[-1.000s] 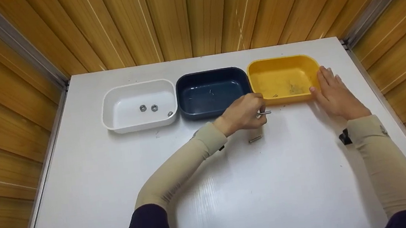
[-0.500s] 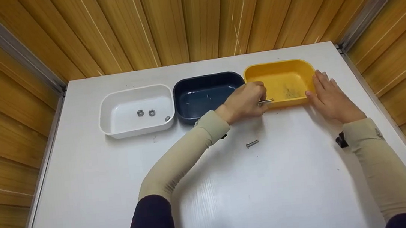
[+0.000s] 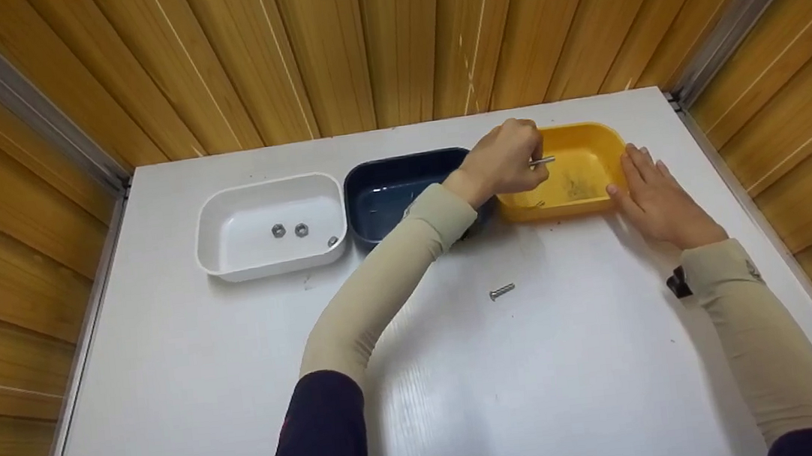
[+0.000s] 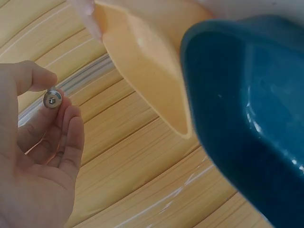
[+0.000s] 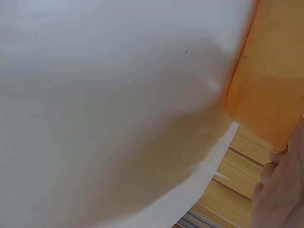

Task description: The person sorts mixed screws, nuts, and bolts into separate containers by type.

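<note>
My left hand (image 3: 503,159) pinches a bolt (image 3: 544,160) above the left part of the yellow bin (image 3: 588,205). In the left wrist view, the round head of the bolt (image 4: 52,99), with a socket in its middle, shows between thumb and fingers. My right hand (image 3: 663,199) rests against the right side of the yellow bin with its fingers straight; the right wrist view catches only part of that hand (image 5: 280,194). A second bolt (image 3: 502,292) lies on the white table, in front of the bins.
A dark blue bin (image 3: 382,212) stands left of the yellow one, partly hidden by my left arm. Farther left, a white bin (image 3: 240,192) holds several nuts, among them one nut (image 3: 279,231) near its middle. Wood-patterned walls (image 3: 327,47) enclose the table (image 3: 166,389).
My left hand has lifted the bolt from in front of the bins up and over the yellow bin. The right hand stays at the bin's side. The view has shifted slightly.
</note>
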`<state>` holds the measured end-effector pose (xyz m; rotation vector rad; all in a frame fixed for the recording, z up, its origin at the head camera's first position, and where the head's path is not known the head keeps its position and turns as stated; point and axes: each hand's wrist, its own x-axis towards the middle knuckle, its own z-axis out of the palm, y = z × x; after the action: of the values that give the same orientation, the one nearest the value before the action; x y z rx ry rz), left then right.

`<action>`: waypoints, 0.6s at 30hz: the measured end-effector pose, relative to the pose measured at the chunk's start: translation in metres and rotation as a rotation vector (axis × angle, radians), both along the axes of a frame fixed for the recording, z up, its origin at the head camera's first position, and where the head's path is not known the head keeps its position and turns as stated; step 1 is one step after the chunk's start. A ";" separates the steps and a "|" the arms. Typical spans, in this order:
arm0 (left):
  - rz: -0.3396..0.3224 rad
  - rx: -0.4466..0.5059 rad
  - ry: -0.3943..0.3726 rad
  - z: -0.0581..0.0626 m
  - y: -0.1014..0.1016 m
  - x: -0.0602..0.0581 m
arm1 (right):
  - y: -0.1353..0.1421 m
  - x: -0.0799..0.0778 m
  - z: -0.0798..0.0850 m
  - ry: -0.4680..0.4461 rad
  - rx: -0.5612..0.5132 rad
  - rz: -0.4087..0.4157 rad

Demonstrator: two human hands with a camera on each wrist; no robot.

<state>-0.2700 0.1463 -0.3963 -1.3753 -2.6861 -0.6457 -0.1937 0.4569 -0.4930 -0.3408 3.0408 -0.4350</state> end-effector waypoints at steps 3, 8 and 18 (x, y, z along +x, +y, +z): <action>0.015 -0.019 0.012 0.007 0.002 -0.006 | -0.002 -0.001 0.000 0.006 -0.004 0.006; 0.039 -0.039 0.010 0.010 0.004 -0.016 | -0.004 0.000 0.000 0.010 -0.014 0.012; 0.158 -0.132 -0.091 -0.009 0.021 -0.032 | -0.002 0.004 0.000 0.047 -0.022 0.025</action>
<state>-0.3023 0.1672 -0.4048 -1.1703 -2.9196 -0.5372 -0.1893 0.4552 -0.4931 -0.3950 3.0756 -0.4651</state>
